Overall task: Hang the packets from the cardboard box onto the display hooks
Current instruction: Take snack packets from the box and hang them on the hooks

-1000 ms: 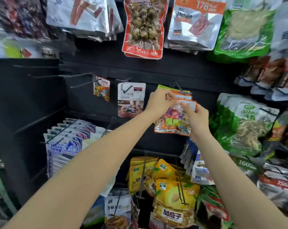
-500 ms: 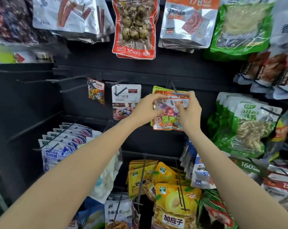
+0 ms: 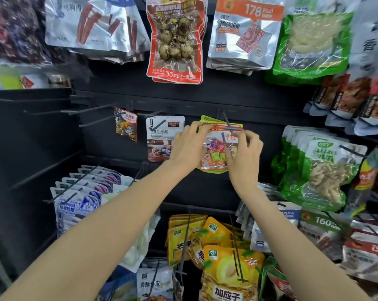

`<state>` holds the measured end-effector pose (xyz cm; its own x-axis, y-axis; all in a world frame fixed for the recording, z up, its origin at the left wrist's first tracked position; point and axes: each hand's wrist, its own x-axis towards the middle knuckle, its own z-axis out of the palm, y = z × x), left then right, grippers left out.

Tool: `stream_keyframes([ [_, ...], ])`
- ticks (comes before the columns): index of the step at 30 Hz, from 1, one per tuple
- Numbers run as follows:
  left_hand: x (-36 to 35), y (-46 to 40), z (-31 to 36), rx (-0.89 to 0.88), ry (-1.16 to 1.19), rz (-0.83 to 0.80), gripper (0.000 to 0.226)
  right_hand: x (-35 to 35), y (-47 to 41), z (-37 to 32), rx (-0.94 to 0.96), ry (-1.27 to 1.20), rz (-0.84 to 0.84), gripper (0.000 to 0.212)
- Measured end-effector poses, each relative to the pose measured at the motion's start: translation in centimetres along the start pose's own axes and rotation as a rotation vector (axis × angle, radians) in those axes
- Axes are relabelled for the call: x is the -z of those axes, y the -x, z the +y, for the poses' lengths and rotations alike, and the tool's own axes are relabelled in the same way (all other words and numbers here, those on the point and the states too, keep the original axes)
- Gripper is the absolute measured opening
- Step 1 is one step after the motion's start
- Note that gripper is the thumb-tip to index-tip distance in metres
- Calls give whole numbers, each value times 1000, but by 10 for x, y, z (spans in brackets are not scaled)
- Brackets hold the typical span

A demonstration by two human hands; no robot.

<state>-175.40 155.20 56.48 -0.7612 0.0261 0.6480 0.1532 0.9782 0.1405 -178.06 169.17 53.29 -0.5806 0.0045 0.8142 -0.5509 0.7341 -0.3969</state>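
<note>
An orange-edged clear candy packet (image 3: 215, 154) with colourful sweets hangs on a black display hook (image 3: 227, 129) in the middle of the dark rack, in front of similar orange and green packets. My left hand (image 3: 187, 146) pinches the packet's top left corner. My right hand (image 3: 244, 153) holds its right side, fingers curled at the top edge. The hook's bar passes through the packet's header. The cardboard box is out of view.
A white chocolate-candy packet (image 3: 164, 135) and a small colourful packet (image 3: 126, 127) hang to the left, beside bare hooks (image 3: 53, 109). Green packets (image 3: 320, 168) crowd the right. Yellow packets (image 3: 229, 270) and blue-white packets (image 3: 81, 192) hang below; quail-egg packets (image 3: 175, 38) above.
Both hands carried the candy packet up and back onto the hook, from in front of the hook's tip to against the packets hanging there. The view moved closer.
</note>
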Motion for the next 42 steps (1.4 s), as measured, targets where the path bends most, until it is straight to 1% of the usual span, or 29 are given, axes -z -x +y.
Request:
stream_keyframes([
  [1,3,4,-2,1,6,20,55,1,7,-2,-14,-12,-28,35],
  [3,10,17,-10,-11,-18,25,42,-1,19,-8,-43,-72,-140,29],
  [5,17,33,-22,-10,-61,-17,33,-7,29,-19,-10,-161,-294,21],
  [7,24,54,-40,40,-94,-80,27,-14,41,-38,40,-238,-439,17],
  [12,50,126,-113,284,-88,-183,19,-51,75,-114,144,-322,-746,15],
  [15,81,185,-161,465,-122,-216,20,-78,107,-174,209,-376,-872,16],
  [18,116,248,-210,630,-124,-225,15,-103,147,-241,275,-432,-1003,18],
  [21,158,319,-262,779,-110,-229,14,-128,199,-316,352,-482,-1109,16],
  [24,198,398,-317,937,-155,-201,15,-152,262,-396,406,-525,-1236,15],
  [26,217,451,-353,1031,-207,-212,15,-168,304,-443,437,-541,-1323,17],
  [29,241,527,-405,1165,-245,-341,24,-194,364,-506,448,-528,-1434,20],
  [31,254,568,-431,1211,-232,-446,33,-213,403,-540,430,-506,-1509,29],
  [34,264,609,-458,1223,-203,-658,57,-237,454,-578,440,-392,-1660,48],
  [36,263,627,-473,1196,-193,-782,70,-248,480,-594,409,-398,-1758,56],
  [38,258,639,-486,1186,-161,-875,72,-256,497,-603,372,-436,-1796,57],
  [39,256,643,-492,1181,-139,-900,68,-258,503,-607,314,-457,-1803,55],
  [42,252,651,-499,1159,-69,-962,58,-264,517,-614,46,-460,-1741,39],
])
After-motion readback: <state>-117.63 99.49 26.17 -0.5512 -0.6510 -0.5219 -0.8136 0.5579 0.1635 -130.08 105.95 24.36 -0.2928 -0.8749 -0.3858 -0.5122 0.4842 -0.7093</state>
